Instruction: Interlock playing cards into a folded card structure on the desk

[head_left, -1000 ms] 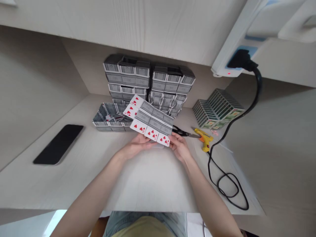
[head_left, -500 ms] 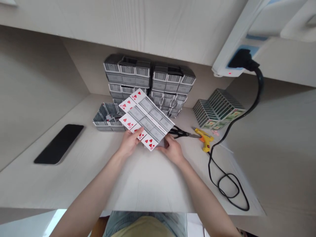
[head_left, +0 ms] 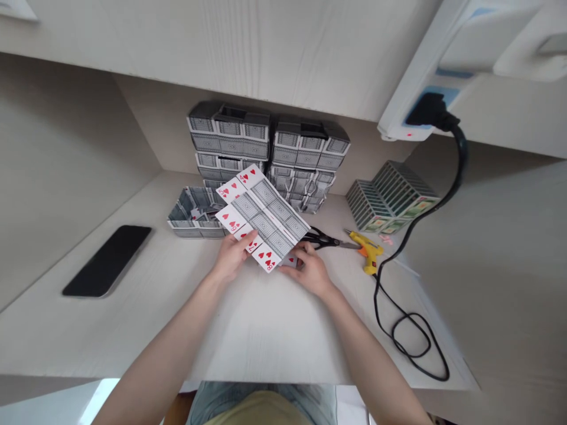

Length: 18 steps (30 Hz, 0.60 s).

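A tilted panel of joined playing cards (head_left: 271, 219) hangs over the desk, patterned grey backs up, with heart faces showing along its left and lower edges. My left hand (head_left: 234, 255) grips that panel by its lower left edge, thumb on top. At the panel's lower right corner, my right hand (head_left: 311, 270) pinches a playing card (head_left: 290, 260) with a red heart on it; most of this card is hidden under the panel. Behind the panel on the left sits an open box made of cards (head_left: 195, 225), with loose cards inside.
Two stacks of card-built boxes (head_left: 230, 141) stand against the back wall. Black scissors (head_left: 325, 239), a yellow glue gun (head_left: 370, 251) with a looping black cord (head_left: 401, 348), and two card packs (head_left: 390, 198) lie on the right. A phone (head_left: 108, 260) rests at left. A shelf overhangs the desk.
A heart card now shows between my right thumb and fingers beneath the panel's corner. The panel has shifted very slightly; my left hand keeps its grip.
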Motion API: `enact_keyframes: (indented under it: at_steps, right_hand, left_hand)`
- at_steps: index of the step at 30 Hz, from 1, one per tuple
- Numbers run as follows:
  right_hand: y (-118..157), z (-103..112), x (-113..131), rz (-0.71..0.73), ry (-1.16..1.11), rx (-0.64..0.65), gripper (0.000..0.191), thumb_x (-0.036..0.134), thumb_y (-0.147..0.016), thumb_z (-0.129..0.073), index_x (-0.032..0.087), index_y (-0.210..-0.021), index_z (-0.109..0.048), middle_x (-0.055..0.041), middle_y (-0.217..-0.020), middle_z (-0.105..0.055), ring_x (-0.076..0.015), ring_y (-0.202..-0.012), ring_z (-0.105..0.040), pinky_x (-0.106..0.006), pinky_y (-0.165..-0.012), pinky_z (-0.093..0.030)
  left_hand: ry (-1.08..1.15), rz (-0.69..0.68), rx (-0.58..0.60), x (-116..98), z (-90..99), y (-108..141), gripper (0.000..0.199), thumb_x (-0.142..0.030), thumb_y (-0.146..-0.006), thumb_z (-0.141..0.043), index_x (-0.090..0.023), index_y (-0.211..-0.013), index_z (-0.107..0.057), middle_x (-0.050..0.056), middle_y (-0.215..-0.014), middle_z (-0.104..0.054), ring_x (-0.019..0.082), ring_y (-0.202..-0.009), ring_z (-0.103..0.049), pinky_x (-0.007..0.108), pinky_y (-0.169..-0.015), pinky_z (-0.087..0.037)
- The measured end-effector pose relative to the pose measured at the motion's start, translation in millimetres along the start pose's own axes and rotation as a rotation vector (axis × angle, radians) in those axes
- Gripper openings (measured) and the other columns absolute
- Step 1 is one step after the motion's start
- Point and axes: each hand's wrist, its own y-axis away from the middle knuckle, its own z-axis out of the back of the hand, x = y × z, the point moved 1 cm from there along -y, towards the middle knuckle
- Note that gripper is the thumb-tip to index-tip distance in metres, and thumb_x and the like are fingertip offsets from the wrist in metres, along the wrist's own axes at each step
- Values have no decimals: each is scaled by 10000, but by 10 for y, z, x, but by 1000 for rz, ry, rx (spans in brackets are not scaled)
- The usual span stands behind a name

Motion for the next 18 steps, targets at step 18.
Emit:
enact_keyframes:
  at_steps: [18]
  right_hand:
    - [-5, -128, 95, -75, 65, -66, 551, 395, -622, -661, 180, -1089, -465, -77, -904, -537, -229, -843, -507, -358, -703, -457]
  left_hand:
    - [-29, 21, -6, 15, -8, 4, 291, -270, -562, -749, -146, -798, -634, 24, -751, -685, 174, -681, -626, 296, -648, -500]
